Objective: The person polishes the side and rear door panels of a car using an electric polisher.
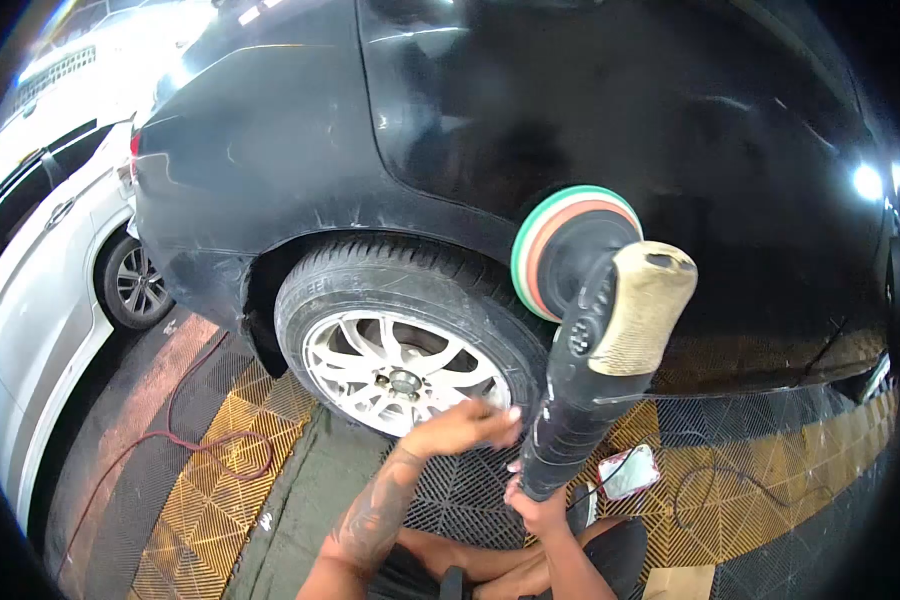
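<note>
A black and tan polisher (580, 390) points upward, its round pad (570, 245) with green and orange layers against or very near the black car's panel (450, 120). Around the polisher's lower end my right hand (540, 505) is closed. Just left of the tool's body, my left hand (465, 428) is raised in front of the white wheel (405, 380), fingers loosely extended and slightly blurred, holding nothing visible. Whether its fingertips touch the tool is unclear.
A white car (50, 250) stands at the left. A red hose (195, 440) curls over the grated floor tiles (235, 420). Right of my right hand lie a small white tray-like item (628, 472) and a dark cable (750, 480).
</note>
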`<state>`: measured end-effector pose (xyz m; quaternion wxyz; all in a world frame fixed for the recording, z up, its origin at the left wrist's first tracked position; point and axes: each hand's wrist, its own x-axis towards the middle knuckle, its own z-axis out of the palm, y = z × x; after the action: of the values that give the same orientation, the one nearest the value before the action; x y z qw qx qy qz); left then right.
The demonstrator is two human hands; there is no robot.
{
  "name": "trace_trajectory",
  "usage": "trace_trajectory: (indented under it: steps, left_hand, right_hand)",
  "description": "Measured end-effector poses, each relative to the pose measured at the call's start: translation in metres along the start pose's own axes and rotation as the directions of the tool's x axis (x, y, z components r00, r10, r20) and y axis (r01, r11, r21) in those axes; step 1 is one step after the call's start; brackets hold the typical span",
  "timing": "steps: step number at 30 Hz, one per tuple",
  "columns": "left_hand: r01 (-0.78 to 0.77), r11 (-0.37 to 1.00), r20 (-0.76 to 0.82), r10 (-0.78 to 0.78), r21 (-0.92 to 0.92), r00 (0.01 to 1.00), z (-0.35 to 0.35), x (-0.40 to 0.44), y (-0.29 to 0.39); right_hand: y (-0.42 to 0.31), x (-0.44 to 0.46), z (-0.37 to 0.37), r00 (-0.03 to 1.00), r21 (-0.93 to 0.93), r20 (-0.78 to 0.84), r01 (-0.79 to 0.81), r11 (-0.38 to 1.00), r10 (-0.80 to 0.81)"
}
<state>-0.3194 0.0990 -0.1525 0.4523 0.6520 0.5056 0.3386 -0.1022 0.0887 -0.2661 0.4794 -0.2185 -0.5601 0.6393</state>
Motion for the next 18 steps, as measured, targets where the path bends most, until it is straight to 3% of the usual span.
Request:
trace_trajectory:
  steps: [1, 3, 6, 10, 15, 18]
  left_hand:
    - [0.110, 0.991, 0.027, -0.112, 0.077, 0.993, 0.013, 0.000, -0.069]
    - [0.287, 0.923, 0.105, -0.322, 0.256, 0.941, 0.048, -0.018, -0.159]
    - [0.344, 0.842, 0.239, -0.466, 0.416, 0.852, 0.109, -0.070, -0.228]
    - [0.312, 0.834, 0.293, -0.471, 0.454, 0.832, 0.138, -0.109, -0.235]
    - [0.232, 0.859, 0.286, -0.388, 0.456, 0.876, 0.145, -0.117, -0.222]
    - [0.150, 0.883, 0.282, -0.297, 0.444, 0.912, 0.153, -0.119, -0.203]
  right_hand:
    - [0.002, -0.002, -0.003, 0.998, 0.117, -0.003, -0.060, 0.991, 0.061]
    - [0.001, -0.001, -0.003, 0.999, 0.082, -0.016, -0.047, 0.996, 0.049]
    - [0.000, 0.004, 0.000, 0.999, 0.124, -0.032, -0.027, 0.992, 0.031]
    - [-0.011, 0.010, 0.003, 0.998, 0.030, -0.055, -0.019, 0.999, 0.021]
    - [-0.011, 0.014, 0.017, 0.996, 0.180, -0.059, -0.052, 0.982, 0.064]
    - [-0.016, 0.018, 0.028, 0.998, 0.141, -0.042, -0.029, 0.990, 0.035]
